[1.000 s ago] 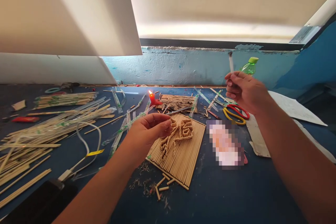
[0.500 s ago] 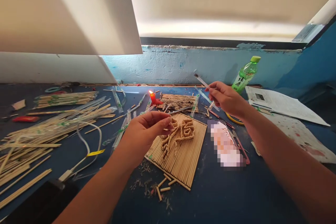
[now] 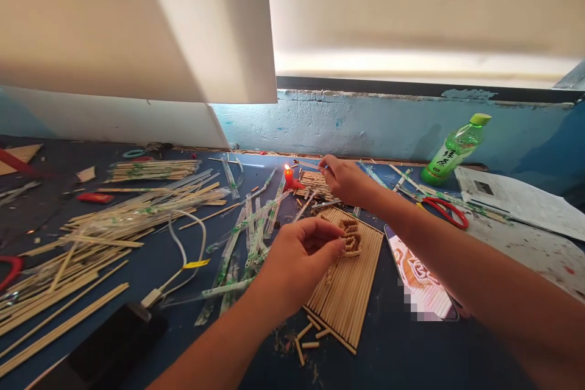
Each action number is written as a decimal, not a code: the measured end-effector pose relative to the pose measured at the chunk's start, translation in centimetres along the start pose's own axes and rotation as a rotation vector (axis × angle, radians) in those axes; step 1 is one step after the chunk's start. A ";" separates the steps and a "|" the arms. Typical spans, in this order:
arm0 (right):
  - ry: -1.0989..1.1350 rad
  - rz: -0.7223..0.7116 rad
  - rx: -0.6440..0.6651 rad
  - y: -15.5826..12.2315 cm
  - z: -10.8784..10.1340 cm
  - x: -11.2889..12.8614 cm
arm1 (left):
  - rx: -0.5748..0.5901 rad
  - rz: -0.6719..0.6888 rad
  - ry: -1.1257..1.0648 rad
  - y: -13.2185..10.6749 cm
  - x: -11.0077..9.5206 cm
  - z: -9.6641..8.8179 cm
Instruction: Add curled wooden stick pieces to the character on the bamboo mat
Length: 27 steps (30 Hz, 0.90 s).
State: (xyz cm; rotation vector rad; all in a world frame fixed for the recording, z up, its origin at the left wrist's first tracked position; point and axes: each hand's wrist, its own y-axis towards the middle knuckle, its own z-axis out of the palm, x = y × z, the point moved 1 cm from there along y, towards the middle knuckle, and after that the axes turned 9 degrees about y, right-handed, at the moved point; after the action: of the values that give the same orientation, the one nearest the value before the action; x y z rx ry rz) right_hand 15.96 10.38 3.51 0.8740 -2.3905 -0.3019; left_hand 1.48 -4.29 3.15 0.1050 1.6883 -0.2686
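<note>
My right hand [image 3: 345, 181] is closed around a translucent glue stick [image 3: 308, 165]. The stick's dark tip points left, close to the flame of a lit red candle [image 3: 289, 180]. Over a panel of glued wooden sticks [image 3: 361, 292], my left hand [image 3: 304, 259] pinches thumb and forefinger together. Whatever lies in that pinch is too small to make out. A raised pattern of tiny wooden pieces [image 3: 351, 245] stands on the panel, partly hidden behind the left fingertips. Several short cut stick pieces [image 3: 311, 345] lie at its near edge.
Loose wooden sticks [image 3: 91, 268] and plastic wrappers [image 3: 249, 237] cover the left side. A white cable [image 3: 203, 244] runs to a black power bank [image 3: 107, 344]. On the right are a phone [image 3: 420, 274], red-handled scissors [image 3: 445, 212], a green bottle [image 3: 457, 149] and papers [image 3: 525, 198].
My right hand has brought the glue stick down and leftward to the candle flame. The left hand stays pinched over the panel. The view has turned slightly left.
</note>
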 end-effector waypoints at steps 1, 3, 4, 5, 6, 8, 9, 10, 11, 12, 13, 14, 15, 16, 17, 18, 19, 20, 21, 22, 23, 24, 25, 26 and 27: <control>-0.016 -0.014 0.005 0.3 0.4 -0.1 | 0.004 0.002 0.003 -0.1 0.0 0.1; -0.035 -0.024 0.018 0.7 1.0 -0.2 | 0.006 0.008 0.004 -0.2 0.0 0.2; -0.040 -0.025 0.024 0.9 1.3 -0.3 | 0.005 0.012 0.000 -0.2 0.0 0.2; -0.043 -0.029 0.028 1.2 1.4 -0.4 | 0.004 0.016 -0.006 -0.2 0.0 0.2; -0.044 -0.032 0.034 1.4 1.5 -0.5 | 0.003 0.020 -0.014 -0.2 0.0 0.1; -0.054 -0.034 0.047 1.8 1.6 -0.6 | 0.000 0.029 -0.025 -0.1 0.0 0.0; -0.064 -0.032 0.056 2.0 1.6 -0.6 | -0.003 0.034 -0.025 -0.1 -0.1 -0.2; -0.075 -0.029 0.068 2.3 1.5 -0.6 | -0.004 0.039 -0.021 0.0 -0.1 -0.3; -0.088 -0.023 0.081 2.5 1.5 -0.6 | -0.008 0.043 -0.014 0.0 -0.2 -0.5; -0.099 -0.015 0.092 2.6 1.5 -0.6 | -0.016 0.045 -0.006 0.0 -0.3 -0.7; -0.107 -0.006 0.100 2.7 1.4 -0.6 | -0.029 0.046 0.002 0.0 -0.5 -0.9; -0.111 0.003 0.105 2.8 1.4 -0.5 | -0.049 0.047 0.009 0.0 -0.6 -1.1; -0.112 0.011 0.106 2.9 1.4 -0.5 | -0.071 0.049 0.017 0.1 -0.7 -1.4; -0.112 0.016 0.107 2.9 1.4 -0.5 | -0.092 0.049 0.024 0.1 -0.9 -1.6; -0.110 0.020 0.106 2.9 1.4 -0.4 | -0.110 0.049 0.030 0.1 -1.0 -1.7; -0.109 0.022 0.106 3.0 1.4 -0.4 | -0.120 0.049 0.035 0.1 -1.1 -1.8; -0.108 0.023 0.107 3.0 1.3 -0.4 | -0.128 0.049 0.035 0.1 -1.1 -1.9; -0.107 0.024 0.109 3.0 1.3 -0.4 | -0.134 0.049 0.033 0.1 -1.2 -1.9; -0.107 0.024 0.111 3.0 1.2 -0.4 | -0.140 0.049 0.029 0.1 -1.2 -1.9; -0.109 0.022 0.114 3.0 1.1 -0.4 | -0.145 0.050 0.027 0.2 -1.2 -1.9; -0.110 0.019 0.118 3.0 1.0 -0.4 | -0.149 0.049 0.028 0.2 -1.2 -1.8; -0.111 0.016 0.121 3.0 1.0 -0.4 | -0.153 0.047 0.030 0.2 -1.2 -1.8; -0.112 0.013 0.121 3.0 0.9 -0.4 | -0.154 0.045 0.031 0.2 -1.1 -1.8; -0.111 0.009 0.122 3.1 0.9 -0.4 | -0.151 0.045 0.029 0.2 -1.1 -1.7; -0.110 0.005 0.123 3.1 0.8 -0.4 | -0.147 0.047 0.026 0.2 -1.1 -1.7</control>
State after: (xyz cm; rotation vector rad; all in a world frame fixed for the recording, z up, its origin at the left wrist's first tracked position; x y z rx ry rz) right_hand 14.12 13.00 3.86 0.9284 -2.5342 -0.2079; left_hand 0.06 -3.58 4.38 0.0388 1.7232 -0.1077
